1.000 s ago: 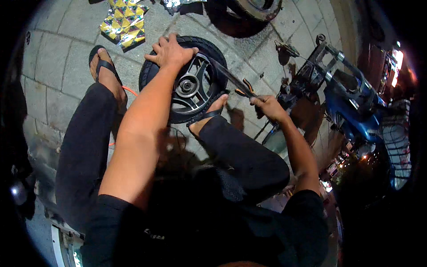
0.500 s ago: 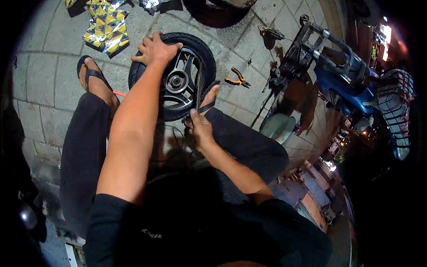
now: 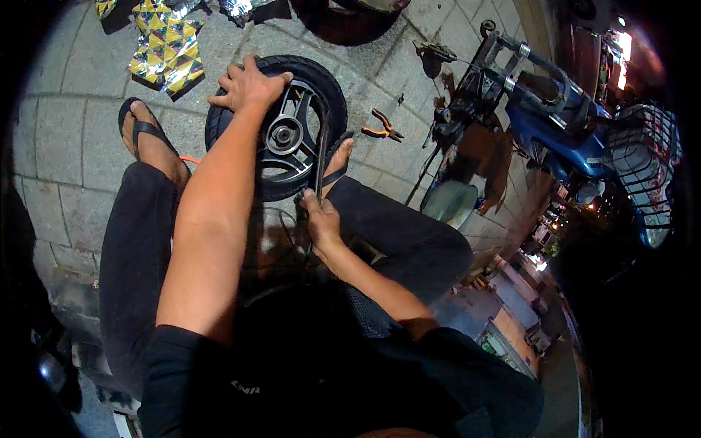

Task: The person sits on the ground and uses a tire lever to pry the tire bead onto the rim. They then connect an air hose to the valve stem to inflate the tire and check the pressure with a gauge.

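A motor-scooter wheel with a black tyre (image 3: 332, 91) and dark spoked rim (image 3: 283, 136) lies flat on the paving between my feet. My left hand (image 3: 252, 86) presses on the tyre's far left side, fingers spread. At the near right of the wheel, my right hand (image 3: 321, 223) is closed around a long dark tyre lever (image 3: 322, 157). The lever runs along the right side of the rim, beside the tyre's inner edge; whether its far tip sits under the tyre bead I cannot make out. A thin dark loop (image 3: 286, 219) hangs near my right hand.
Pliers (image 3: 382, 125) with orange-black handles lie right of the wheel. Shiny yellow-silver wrapping (image 3: 168, 51) is at far left, another black tyre (image 3: 350, 22) at the far edge. A blue motorbike (image 3: 558, 139) with a wire basket and a pale basin (image 3: 450, 204) are at right.
My right hand has shifted slightly nearer to me and turned, its thumb now along the tyre lever. My left hand stays on the tyre. The whole view has moved a little.
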Motion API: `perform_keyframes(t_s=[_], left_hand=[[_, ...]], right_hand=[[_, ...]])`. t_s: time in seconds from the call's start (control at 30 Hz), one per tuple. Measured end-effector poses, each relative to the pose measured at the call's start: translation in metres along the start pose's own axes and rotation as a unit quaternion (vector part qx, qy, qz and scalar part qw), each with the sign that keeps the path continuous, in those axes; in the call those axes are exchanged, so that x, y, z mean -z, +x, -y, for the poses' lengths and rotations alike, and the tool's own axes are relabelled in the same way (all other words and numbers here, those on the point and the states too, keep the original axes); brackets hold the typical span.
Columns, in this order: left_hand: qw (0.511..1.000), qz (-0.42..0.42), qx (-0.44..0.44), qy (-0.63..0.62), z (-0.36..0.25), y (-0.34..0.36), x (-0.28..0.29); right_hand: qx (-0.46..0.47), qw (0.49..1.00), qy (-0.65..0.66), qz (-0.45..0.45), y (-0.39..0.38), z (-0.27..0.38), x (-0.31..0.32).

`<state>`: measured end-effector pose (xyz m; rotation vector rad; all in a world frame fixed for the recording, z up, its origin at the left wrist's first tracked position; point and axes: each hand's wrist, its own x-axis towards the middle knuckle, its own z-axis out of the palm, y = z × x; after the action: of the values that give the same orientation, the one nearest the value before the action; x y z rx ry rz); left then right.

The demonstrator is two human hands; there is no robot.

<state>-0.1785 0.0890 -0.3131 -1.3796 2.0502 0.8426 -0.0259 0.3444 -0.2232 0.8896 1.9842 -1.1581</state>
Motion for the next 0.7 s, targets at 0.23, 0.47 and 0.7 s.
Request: perform_keyframes(t_s=[0.23, 0.47, 0.7], left_hand=[[1.0, 0.009, 0.005, 0.001, -0.001, 0.0, 0.004], [1.0, 0.011, -0.004, -0.008, 0.003, 0.001, 0.002], [1.0, -0.006, -0.01, 0.003, 0.005, 0.0, -0.004]], right_hand=[[-0.054, 0.997, -0.051, 0.019, -0.004, 0.006, 0.009], [-0.036, 0.998, -0.042, 0.005, 0.007, -0.013, 0.008], [0.104, 0.99, -0.07, -0.066, 0.016, -0.036, -0.032]])
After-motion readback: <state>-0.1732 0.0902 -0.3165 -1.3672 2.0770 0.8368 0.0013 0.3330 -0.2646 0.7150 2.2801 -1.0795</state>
